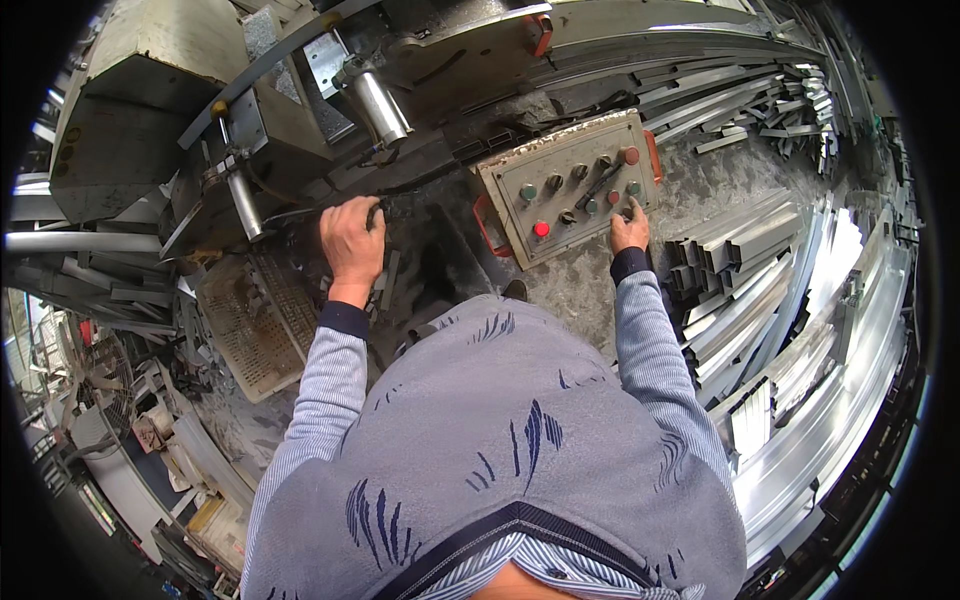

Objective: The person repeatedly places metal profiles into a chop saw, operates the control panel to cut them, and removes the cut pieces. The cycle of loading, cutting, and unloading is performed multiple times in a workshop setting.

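My left hand (353, 240) is closed, its fingers curled round something dark that mostly stays hidden beneath them. It is beside the machine's metal cylinder (243, 200), with a second, larger cylinder (380, 108) farther off. My right hand (630, 232) lies at the near right edge of a worn beige control box (520, 185). Its index finger is stretched onto the panel among the buttons, and the thumb stands apart from it. A red button (541, 229) glows at the box's near left, while a larger red knob (628, 155) tops its far right corner.
Orange-red handles (490, 225) flank the box. Cut metal profiles (735, 245) lie stacked at the right, beside long shiny bars (830, 400). A perforated plastic crate (245, 320) sits at the left, below the machine's grey housing (150, 100). More offcuts (740, 110) cover the far right.
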A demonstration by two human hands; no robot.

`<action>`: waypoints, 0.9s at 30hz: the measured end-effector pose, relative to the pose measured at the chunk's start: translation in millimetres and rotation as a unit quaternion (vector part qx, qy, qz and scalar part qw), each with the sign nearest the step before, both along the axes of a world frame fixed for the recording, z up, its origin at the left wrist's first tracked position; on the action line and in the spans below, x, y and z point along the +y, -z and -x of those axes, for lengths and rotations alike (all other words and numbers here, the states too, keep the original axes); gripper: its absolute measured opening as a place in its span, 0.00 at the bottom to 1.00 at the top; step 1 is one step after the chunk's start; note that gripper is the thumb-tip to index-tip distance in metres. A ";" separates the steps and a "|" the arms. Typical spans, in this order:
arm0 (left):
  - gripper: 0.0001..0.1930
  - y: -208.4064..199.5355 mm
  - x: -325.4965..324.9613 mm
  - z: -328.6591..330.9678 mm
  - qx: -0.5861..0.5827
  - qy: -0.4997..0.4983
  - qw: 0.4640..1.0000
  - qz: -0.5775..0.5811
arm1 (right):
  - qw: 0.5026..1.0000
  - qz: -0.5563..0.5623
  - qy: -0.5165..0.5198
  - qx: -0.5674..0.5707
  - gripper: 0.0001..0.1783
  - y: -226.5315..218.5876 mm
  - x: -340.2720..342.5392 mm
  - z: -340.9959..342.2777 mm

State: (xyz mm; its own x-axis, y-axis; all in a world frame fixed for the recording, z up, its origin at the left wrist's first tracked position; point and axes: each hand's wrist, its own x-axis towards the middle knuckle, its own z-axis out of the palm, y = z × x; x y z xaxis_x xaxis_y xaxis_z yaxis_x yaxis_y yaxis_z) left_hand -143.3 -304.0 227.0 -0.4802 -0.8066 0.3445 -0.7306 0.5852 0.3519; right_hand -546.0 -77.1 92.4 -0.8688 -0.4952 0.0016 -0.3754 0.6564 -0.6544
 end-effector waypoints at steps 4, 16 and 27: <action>0.12 83.2 117.3 -54.5 -0.073 -0.098 0.939 -0.323 | 1.000 -0.010 -0.016 0.023 0.30 -19.1 -4.2 -5.9; 0.19 241.7 222.7 -245.7 -0.094 -0.216 0.792 -0.563 | 0.979 -0.180 -0.076 0.062 0.38 -45.4 -13.4 -0.9; 0.20 144.6 127.0 -91.1 0.077 -0.089 0.823 -0.556 | 0.957 -0.282 -0.069 0.031 0.41 -55.3 -22.5 1.8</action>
